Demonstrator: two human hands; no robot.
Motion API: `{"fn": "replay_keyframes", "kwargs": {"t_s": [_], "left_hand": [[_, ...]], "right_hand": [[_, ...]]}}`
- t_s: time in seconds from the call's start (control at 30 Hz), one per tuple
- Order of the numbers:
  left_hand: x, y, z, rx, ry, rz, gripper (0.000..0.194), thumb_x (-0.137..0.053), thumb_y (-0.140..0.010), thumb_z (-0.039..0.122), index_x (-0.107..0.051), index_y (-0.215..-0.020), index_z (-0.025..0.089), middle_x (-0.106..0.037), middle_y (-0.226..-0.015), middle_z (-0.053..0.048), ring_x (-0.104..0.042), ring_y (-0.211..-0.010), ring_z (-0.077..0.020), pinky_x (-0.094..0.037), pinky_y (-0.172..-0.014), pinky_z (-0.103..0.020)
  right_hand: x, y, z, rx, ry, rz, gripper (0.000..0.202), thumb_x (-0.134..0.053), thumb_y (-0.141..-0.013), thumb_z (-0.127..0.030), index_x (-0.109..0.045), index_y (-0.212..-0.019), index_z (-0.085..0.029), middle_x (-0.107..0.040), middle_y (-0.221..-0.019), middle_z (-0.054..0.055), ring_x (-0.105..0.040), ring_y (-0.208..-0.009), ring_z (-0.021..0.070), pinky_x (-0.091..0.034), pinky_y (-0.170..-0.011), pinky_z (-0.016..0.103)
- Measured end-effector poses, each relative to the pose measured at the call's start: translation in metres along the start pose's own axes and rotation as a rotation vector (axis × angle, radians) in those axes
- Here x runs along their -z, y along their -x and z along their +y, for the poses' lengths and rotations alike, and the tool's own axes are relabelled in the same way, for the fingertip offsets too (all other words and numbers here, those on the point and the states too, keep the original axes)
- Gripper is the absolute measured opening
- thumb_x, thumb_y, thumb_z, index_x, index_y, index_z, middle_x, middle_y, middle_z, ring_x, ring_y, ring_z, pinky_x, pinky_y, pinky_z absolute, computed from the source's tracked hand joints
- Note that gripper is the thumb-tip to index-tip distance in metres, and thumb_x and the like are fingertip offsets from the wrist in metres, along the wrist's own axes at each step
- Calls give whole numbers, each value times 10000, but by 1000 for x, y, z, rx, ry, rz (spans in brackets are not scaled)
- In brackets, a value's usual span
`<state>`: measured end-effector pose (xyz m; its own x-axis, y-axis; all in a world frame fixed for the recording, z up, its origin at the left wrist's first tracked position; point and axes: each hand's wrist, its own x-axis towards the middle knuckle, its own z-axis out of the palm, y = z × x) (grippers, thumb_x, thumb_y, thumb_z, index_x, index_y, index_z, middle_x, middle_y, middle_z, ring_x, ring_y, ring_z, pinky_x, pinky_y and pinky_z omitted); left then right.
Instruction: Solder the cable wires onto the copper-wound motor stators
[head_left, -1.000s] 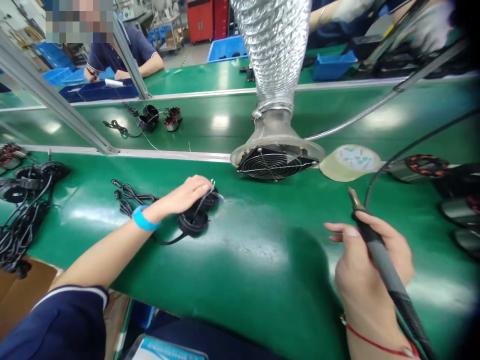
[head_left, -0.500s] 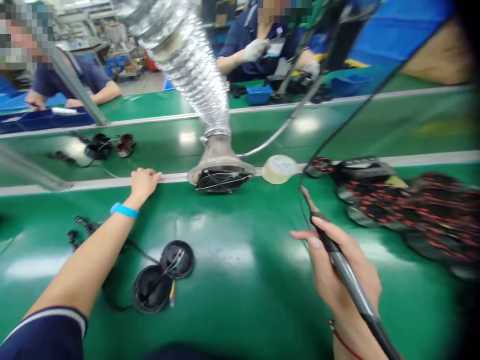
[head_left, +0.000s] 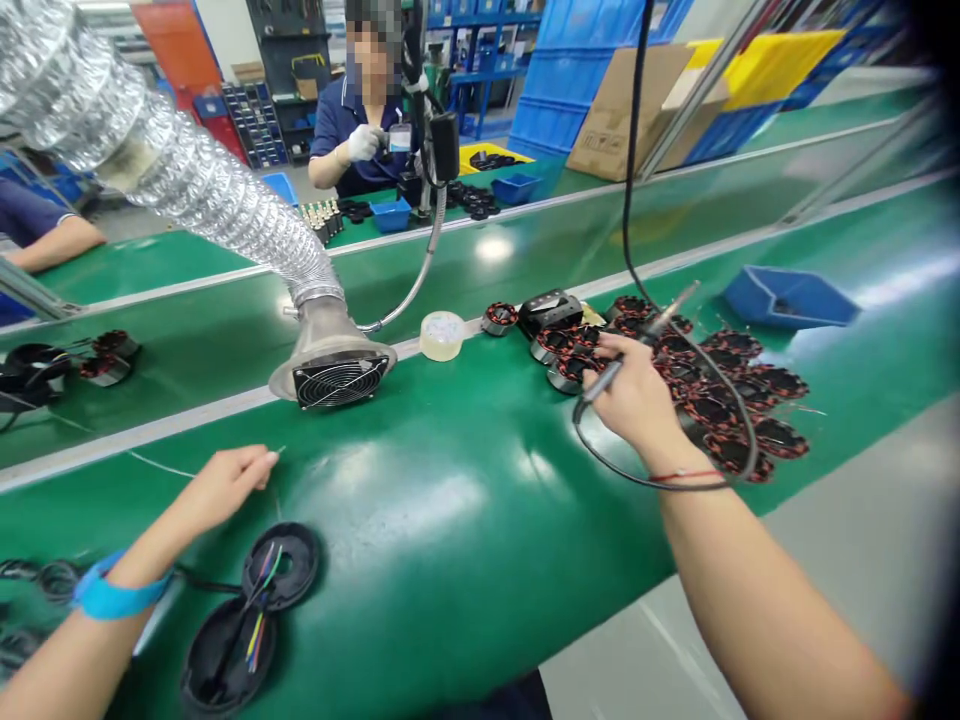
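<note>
My left hand [head_left: 229, 490] is pinched closed on a thin strand of solder wire [head_left: 163, 465], whose tip pokes out past the fingertips. Below it lie two round black housings [head_left: 283, 565] with coloured wires sticking out. My right hand [head_left: 636, 395] is wrapped around a soldering iron [head_left: 609, 378], its metal tip pointing up and away to the right. The fingers of that hand reach the near edge of a cluster of motor stators [head_left: 709, 405] with copper-red windings; whether they grip one cannot be made out. The iron's black cable loops around my right wrist.
A fume extractor hood [head_left: 341, 382] on a silver duct hangs over the back of the bench. Beside it are a tape roll [head_left: 441, 337], a single stator [head_left: 499, 319] and a black box [head_left: 551, 312]. A blue bin [head_left: 787, 298] stands far right. A gloved co-worker [head_left: 367, 130] sits opposite.
My view has turned right. My left hand has come away from the back ledge toward me. My right hand has carried the soldering iron over to the stators, and its tip now points rightward.
</note>
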<state>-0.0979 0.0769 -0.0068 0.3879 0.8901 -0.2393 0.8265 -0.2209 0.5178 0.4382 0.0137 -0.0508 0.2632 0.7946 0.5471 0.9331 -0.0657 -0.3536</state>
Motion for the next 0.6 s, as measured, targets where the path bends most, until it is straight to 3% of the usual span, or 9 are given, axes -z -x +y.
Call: {"fn": "replay_keyframes", "kwargs": {"t_s": [0.1, 0.3, 0.4, 0.53, 0.6], "left_hand": [[-23, 1, 14, 3, 159, -39, 517, -346, -868, 603, -549, -644, 183, -563, -630, -15, -498, -624, -161, -412, -635, -272], [-40, 4, 23, 12, 432, -45, 484, -406, -871, 535, -697, -827, 151, -564, -711, -23, -481, -645, -145, -384, -579, -251], [-43, 8, 22, 26, 527, -59, 436, -502, -864, 531, -697, -924, 146, -586, -720, -21, -503, -635, -130, -384, -574, -240], [-49, 8, 22, 85, 703, -28, 468, -642, -767, 556, -654, -982, 140, -610, -657, -7, -521, -551, -117, -398, -543, -248], [-51, 7, 24, 87, 773, -54, 480, -682, -736, 550, -624, -981, 142, -636, -658, -11, -549, -537, -118, -419, -544, -250]], "right_hand": [[-31, -31, -18, 126, 63, -67, 410, -511, -805, -228, -467, -1196, -111, -542, -1308, 255, -566, -1174, 372, -463, -971, 530], [-74, -80, -52, 220, 211, -189, 394, -383, -824, -76, -487, -1201, -37, -558, -1187, 285, -559, -1028, 356, -413, -857, 456], [-84, -89, -58, 222, 268, -245, 377, -350, -852, -70, -501, -1193, -13, -582, -1084, 263, -562, -936, 314, -384, -803, 395], [-88, -94, -59, 219, 314, -306, 321, -386, -915, -131, -514, -1201, -61, -620, -1005, 152, -554, -863, 238, -367, -807, 359], [-86, -95, -60, 204, 329, -311, 310, -398, -923, -151, -521, -1194, -68, -633, -986, 150, -553, -875, 245, -352, -813, 363]]}}
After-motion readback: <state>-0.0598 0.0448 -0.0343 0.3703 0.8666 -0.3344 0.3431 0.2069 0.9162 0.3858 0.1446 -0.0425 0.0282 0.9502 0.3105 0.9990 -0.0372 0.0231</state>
